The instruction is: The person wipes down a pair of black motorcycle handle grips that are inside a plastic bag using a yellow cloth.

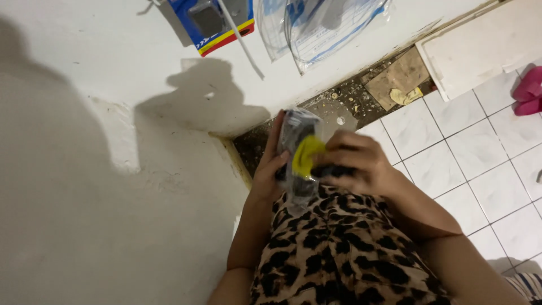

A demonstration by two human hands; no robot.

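Both hands hold one clear plastic packet [299, 127] with black and yellow contents, just above my leopard-print clothing [333, 248]. My left hand [270, 169] grips the packet's left side, fingers reaching up along it. My right hand [358, 161] closes over its lower right part, next to the yellow piece [307, 153]. What is inside the packet is too blurred to tell.
A white wall [84, 169] fills the left. A blue, red and yellow package [217, 25] and clear plastic bags [322, 25] hang on it above. White floor tiles [468, 158] lie at right, with debris [361, 93] along the wall base and a pink item [529, 90] at the far right.
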